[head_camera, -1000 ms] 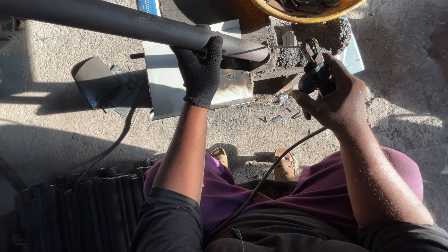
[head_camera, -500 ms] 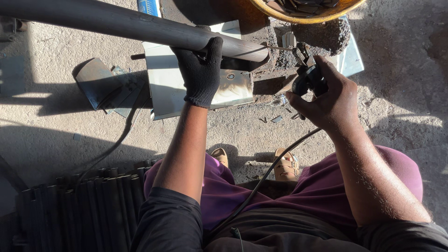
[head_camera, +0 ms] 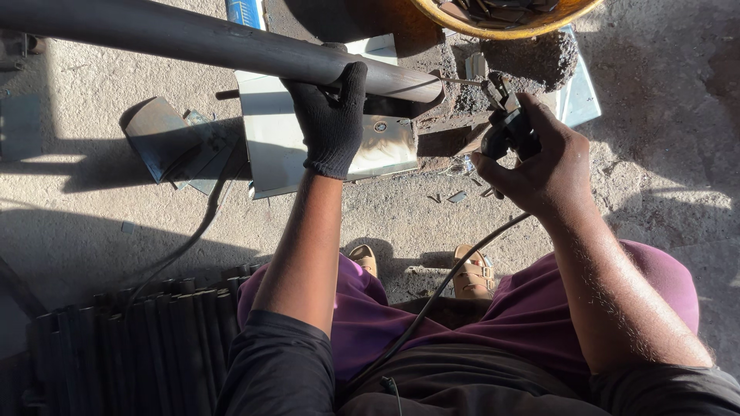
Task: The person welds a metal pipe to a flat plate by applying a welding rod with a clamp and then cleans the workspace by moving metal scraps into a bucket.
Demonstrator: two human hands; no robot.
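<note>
At the top edge sits a round yellow basin [head_camera: 462, 27], only partly in view, filled with dark metal scraps. Below and left of it, a long dark steel pipe [head_camera: 193, 38] runs in from the left, its right end resting over a shiny sheet-metal plate [head_camera: 270, 146] on the concrete floor [head_camera: 92, 216]. The left hand [head_camera: 333, 115], in a black knit glove, is closed over the pipe close to that end, pressing it from above. The bare right hand [head_camera: 539, 166] is wrapped around a black welding electrode holder [head_camera: 505, 127], just right of the pipe's end; a thin rod [head_camera: 462, 81] in its clamp points left and reaches the pipe's mouth. A black cable [head_camera: 432, 300] trails from the holder down across the person's purple lap. A lump of dark slag-crusted metal [head_camera: 532, 58] lies beyond the holder, beneath the basin. At lower left a stack of dark cut pipes [head_camera: 116, 354] lies in shadow, well apart from both hands.
</note>
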